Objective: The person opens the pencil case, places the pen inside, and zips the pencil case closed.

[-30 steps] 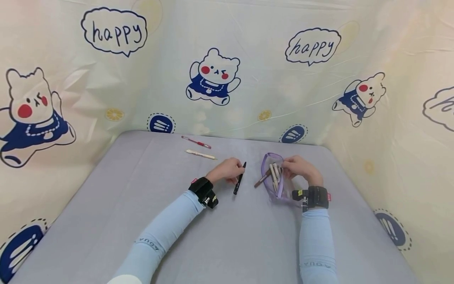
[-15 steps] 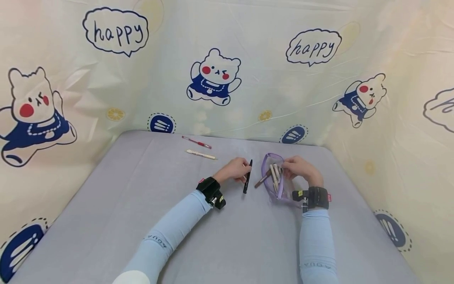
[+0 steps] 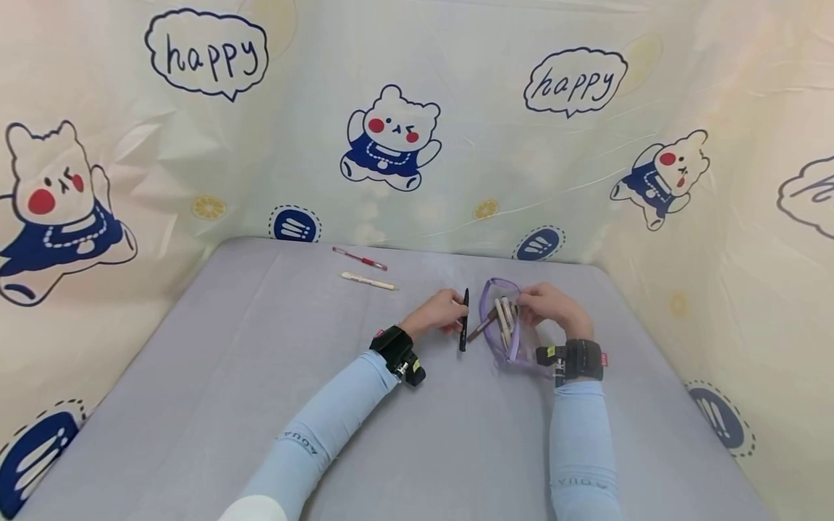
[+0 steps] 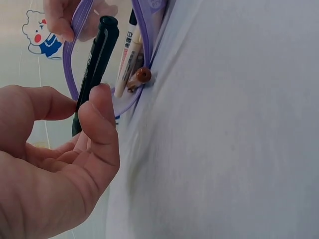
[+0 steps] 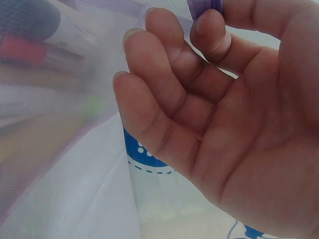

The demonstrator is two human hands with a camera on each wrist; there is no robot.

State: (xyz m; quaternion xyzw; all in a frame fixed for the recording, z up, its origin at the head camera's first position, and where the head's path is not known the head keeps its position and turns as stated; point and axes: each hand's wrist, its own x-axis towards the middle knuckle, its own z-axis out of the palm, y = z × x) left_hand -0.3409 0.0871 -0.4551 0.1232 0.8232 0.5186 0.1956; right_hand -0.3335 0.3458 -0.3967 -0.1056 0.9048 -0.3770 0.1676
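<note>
My left hand (image 3: pixel 438 311) pinches a black pen (image 3: pixel 465 322) between thumb and fingers, just left of the pencil case. In the left wrist view the pen (image 4: pixel 99 57) stands tilted, its capped end up in front of the opening. The see-through pencil case (image 3: pixel 485 298) has a purple zip edge and lies with its mouth spread toward the left. My right hand (image 3: pixel 546 307) pinches the purple edge (image 5: pixel 202 6) at the far right side. Several pens (image 4: pixel 127 64) lie inside, and a brown one (image 3: pixel 483 325) sticks out through the mouth.
A red pen (image 3: pixel 360 258) and a cream pen (image 3: pixel 368 281) lie on the grey table (image 3: pixel 260 362) at the back, left of centre. A printed curtain (image 3: pixel 404 43) stands around the table's back and sides.
My left hand has carried the black pen to the right, closer to the pencil case, and the pen now stands more upright in the view. The right hand keeps its place.
</note>
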